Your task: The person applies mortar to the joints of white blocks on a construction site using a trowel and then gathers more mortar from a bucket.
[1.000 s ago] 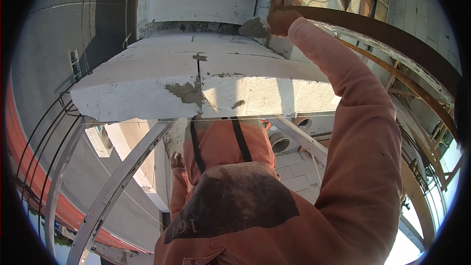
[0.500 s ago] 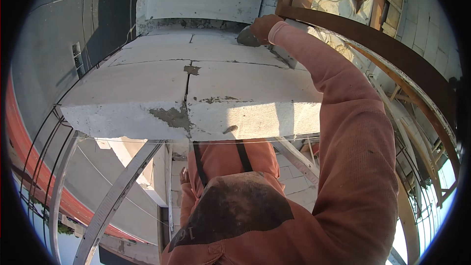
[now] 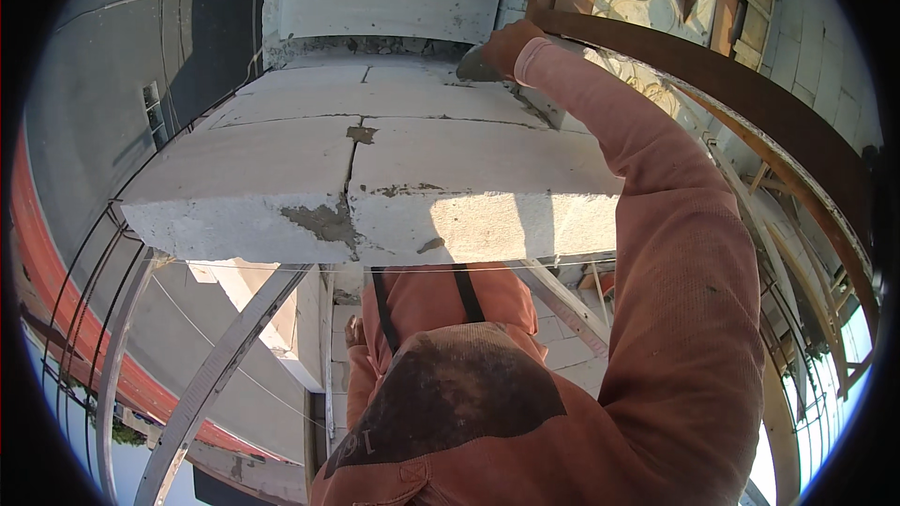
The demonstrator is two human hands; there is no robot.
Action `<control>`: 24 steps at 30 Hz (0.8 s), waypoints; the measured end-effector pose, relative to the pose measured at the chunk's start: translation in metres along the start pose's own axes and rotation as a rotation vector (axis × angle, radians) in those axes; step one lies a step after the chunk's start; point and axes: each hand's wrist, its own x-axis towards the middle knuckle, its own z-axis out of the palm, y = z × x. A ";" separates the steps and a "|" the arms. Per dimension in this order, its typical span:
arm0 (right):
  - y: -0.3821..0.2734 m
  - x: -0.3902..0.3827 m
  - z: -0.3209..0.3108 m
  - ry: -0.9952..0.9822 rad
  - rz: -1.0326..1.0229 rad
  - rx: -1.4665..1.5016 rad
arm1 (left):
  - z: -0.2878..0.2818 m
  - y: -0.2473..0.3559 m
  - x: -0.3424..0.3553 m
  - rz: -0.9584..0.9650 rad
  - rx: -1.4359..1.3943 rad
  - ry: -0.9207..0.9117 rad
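Note:
My right hand is closed around a trowel, its handle hidden in my grip. The grey trowel blade rests low over the far end of the pale block wall, close to the gap under the upper blocks. My right arm, in a dusty pink sleeve, reaches far forward along the wall's right side. Down beside my body, my left hand hangs below the wall top. It shows small and partly covered by the sleeve, so its finger pose is unclear.
A taut string runs along the wall's near edge. Metal rails slant at the lower left, beside dark rebar. A brown curved beam passes right of my arm. Grey mortar patches mark the block joints.
The trowel blade has turned slightly and shifted a little to the right with my right hand. My left hand stays low at my side. The whole view has shifted slightly.

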 end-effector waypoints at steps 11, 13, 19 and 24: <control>-0.039 -0.055 0.002 0.115 -0.188 -0.042 | 0.020 -0.004 0.003 -0.223 -0.277 0.154; -0.026 -0.065 -0.003 0.124 -0.149 -0.007 | 0.018 -0.006 0.004 -0.174 -0.221 0.130; -0.015 -0.030 0.029 0.188 0.023 0.046 | 0.013 -0.001 0.007 -0.108 -0.118 0.089; -0.046 -0.028 0.020 0.106 -0.095 0.116 | 0.006 0.006 0.013 -0.053 -0.044 0.064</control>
